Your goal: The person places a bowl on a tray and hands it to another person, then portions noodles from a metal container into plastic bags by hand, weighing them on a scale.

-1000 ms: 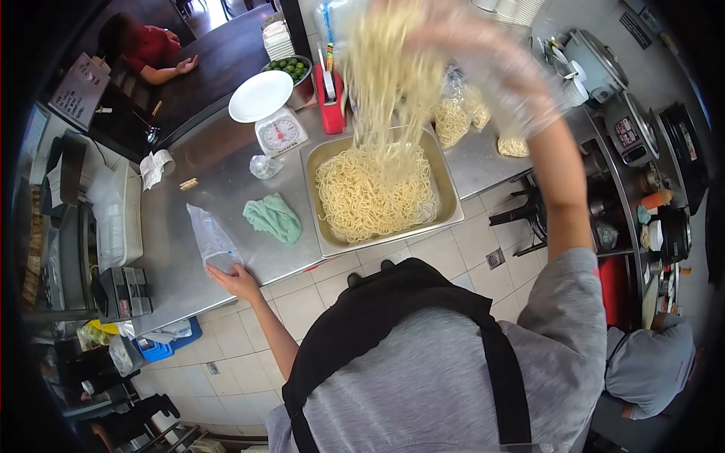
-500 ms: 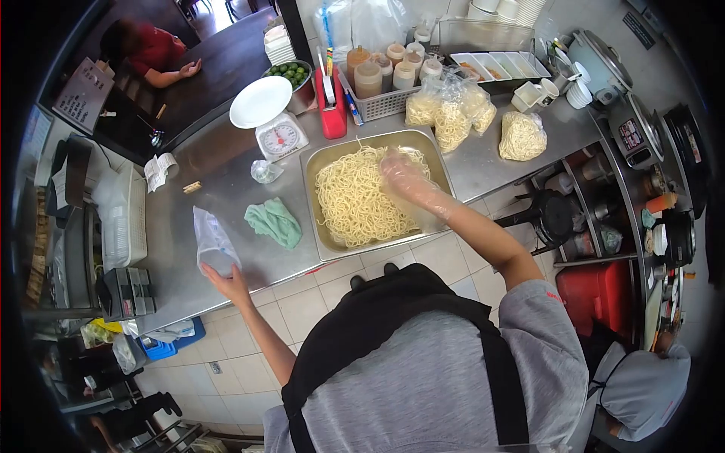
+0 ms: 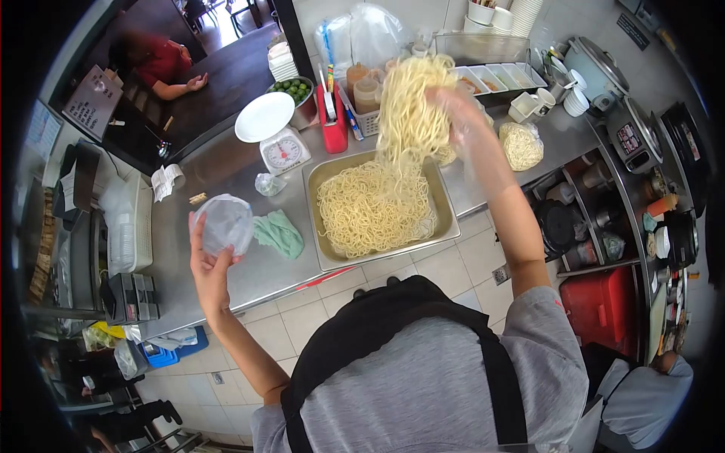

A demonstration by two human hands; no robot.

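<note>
My right hand (image 3: 457, 117), in a clear plastic glove, is closed on a big clump of noodles (image 3: 414, 106) raised high above the metal tray (image 3: 445, 232). Strands dangle from the clump toward more noodles (image 3: 362, 215) lying in that tray. On the left, my bare left hand (image 3: 211, 268) grips a clear plastic bag (image 3: 226, 224), whose mouth is spread toward the camera. Just right of the bag a green cloth (image 3: 278, 234) lies crumpled on the steel counter (image 3: 249, 283).
Behind the tray stand a kitchen scale (image 3: 284, 153), a red tape dispenser (image 3: 331, 121) and a basket of sauce bottles (image 3: 366, 90). A bag of noodles (image 3: 521, 146) lies to the right. One person (image 3: 649, 400) is at lower right, another (image 3: 155, 68) beyond the counter.
My right hand has lifted a clump of noodles up out of the tray. My left hand has raised the plastic bag, and its mouth now shows wide and round.
</note>
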